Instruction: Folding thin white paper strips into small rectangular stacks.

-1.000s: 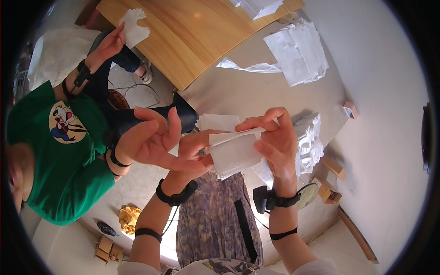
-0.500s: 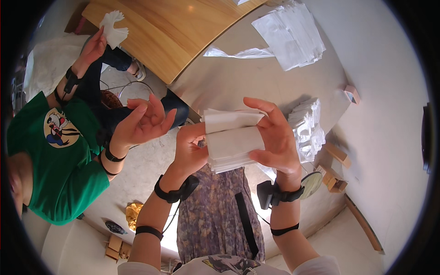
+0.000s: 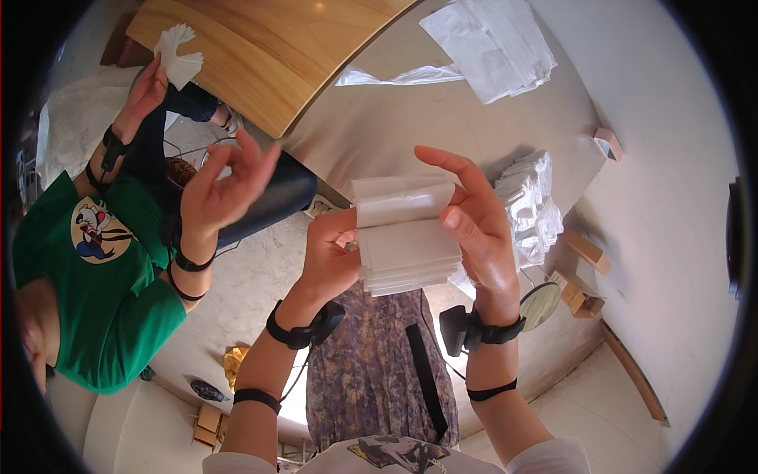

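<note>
Between my two hands sits a thick stack of white folded paper sheets point(image 3: 404, 237), held in front of my chest. My left hand point(image 3: 333, 254) grips its left edge. My right hand point(image 3: 474, 221) clasps the right side, thumb pressed on the top sheet and index finger stretched over the upper edge. The top sheets are lifted slightly away from the stack. Black bands wrap both my wrists.
A person in a green shirt point(image 3: 103, 276) sits at my left, one hand point(image 3: 225, 186) raised with fingers spread, the other holding fanned white paper point(image 3: 178, 55). On the grey table point(image 3: 395, 118) lie flat white sheets point(image 3: 489, 43) and a pile of clear packets point(image 3: 533, 205). A wooden tabletop point(image 3: 268, 47) lies beyond.
The stack has shifted from a loose fold into a squared-up bundle held between both hands. The neighbour's near hand rose and opened; their far hand lifted the fanned paper higher.
</note>
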Demonstrator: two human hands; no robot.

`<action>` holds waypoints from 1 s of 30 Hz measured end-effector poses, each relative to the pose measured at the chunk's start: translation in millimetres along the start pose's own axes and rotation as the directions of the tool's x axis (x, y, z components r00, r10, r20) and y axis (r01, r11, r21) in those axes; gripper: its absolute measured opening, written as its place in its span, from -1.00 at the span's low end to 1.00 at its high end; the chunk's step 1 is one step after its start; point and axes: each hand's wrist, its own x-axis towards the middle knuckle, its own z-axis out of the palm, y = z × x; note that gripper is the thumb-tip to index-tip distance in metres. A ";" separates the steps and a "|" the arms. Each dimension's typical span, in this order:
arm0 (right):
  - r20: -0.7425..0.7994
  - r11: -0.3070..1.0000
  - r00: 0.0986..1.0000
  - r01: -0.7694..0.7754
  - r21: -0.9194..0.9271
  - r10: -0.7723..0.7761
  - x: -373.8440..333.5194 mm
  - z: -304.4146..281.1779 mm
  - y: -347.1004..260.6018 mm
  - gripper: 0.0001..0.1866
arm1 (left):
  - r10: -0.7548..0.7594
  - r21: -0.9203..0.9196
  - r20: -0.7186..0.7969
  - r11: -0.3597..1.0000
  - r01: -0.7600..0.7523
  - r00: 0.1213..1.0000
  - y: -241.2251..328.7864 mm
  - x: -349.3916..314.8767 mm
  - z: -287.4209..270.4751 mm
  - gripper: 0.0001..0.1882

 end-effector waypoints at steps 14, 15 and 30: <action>-0.095 0.992 0.994 -0.069 -0.105 0.059 4.8 3.1 -3.0 -0.76 | -0.074 0.057 0.019 0.996 0.072 0.997 -1.7 -2.0 4.2 -0.68; -0.111 0.984 0.993 -0.047 -0.171 0.028 4.9 7.9 -5.5 -0.79 | -0.087 0.050 0.035 0.995 0.085 0.996 -2.3 -1.9 3.3 -0.68; 0.040 0.955 0.991 -0.115 -0.272 0.130 -7.7 -12.0 -0.9 -0.51 | -0.268 0.146 0.081 0.956 0.255 0.960 13.7 0.8 -0.4 -0.72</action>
